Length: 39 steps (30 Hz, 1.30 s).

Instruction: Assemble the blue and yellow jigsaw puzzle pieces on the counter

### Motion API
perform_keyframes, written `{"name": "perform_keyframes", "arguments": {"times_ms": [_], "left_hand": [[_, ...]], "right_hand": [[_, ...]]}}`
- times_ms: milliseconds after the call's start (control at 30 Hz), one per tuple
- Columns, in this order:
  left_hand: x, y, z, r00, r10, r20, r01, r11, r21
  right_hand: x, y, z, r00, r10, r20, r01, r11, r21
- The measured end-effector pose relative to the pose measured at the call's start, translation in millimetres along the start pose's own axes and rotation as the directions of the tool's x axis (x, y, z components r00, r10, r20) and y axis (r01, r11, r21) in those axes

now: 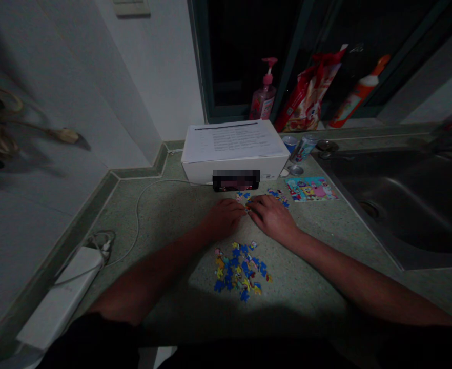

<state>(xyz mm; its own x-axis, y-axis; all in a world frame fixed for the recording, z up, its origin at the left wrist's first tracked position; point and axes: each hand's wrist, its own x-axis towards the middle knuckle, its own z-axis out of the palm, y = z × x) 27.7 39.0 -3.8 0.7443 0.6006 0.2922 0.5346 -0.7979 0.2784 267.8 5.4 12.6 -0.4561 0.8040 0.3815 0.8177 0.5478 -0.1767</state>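
My left hand (pixel 225 218) and my right hand (pixel 275 218) meet fingertip to fingertip above the counter, both with fingers closed. Between them is a small jigsaw puzzle piece (pixel 248 208), mostly hidden by the fingers; whether it is one piece or two joined, I cannot tell. Just beyond the fingertips lie a few puzzle pieces (pixel 243 196), and another group of pieces (pixel 279 197) lies behind my right hand. Closer to me, between my forearms, a loose pile of blue and yellow puzzle pieces (pixel 241 271) is spread out. A colourful cartoon picture card (pixel 312 189) lies right of my right hand.
A phone (pixel 236 181) leans against a white box (pixel 233 148) topped by a printed sheet. Cans (pixel 304 148) and lids (pixel 295 170) stand beside it. The sink (pixel 403 205) is on the right. A white power strip (pixel 62 297) and cable (pixel 137 220) lie left.
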Motion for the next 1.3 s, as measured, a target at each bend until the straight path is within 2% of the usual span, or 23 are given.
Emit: {"name": "perform_keyframes", "arguments": {"times_ms": [167, 467, 733, 867, 1300], "left_hand": [[-1, 1, 0, 1.0, 0.014, -0.022, -0.014, 1.0, 0.007], [-1, 1, 0, 0.999, 0.003, -0.036, -0.003, 1.0, 0.008], [-1, 5, -5, 0.999, -0.026, -0.035, 0.026, 1.0, -0.016], [-1, 11, -10, 0.997, -0.07, -0.024, 0.07, 0.998, -0.004], [-1, 14, -17, 0.997, -0.074, -0.021, 0.075, 0.996, 0.052]], "right_hand": [[2, 0, -1, 1.0, -0.013, 0.026, 0.013, 0.999, -0.029], [2, 0, -4, 0.999, 0.046, 0.029, -0.047, 0.998, 0.045], [2, 0, -1, 0.999, 0.046, 0.007, -0.046, 0.997, 0.055], [2, 1, -1, 1.0, 0.018, -0.017, -0.017, 0.999, 0.042], [5, 6, -2, 0.999, -0.005, -0.047, 0.003, 0.999, -0.05]]}}
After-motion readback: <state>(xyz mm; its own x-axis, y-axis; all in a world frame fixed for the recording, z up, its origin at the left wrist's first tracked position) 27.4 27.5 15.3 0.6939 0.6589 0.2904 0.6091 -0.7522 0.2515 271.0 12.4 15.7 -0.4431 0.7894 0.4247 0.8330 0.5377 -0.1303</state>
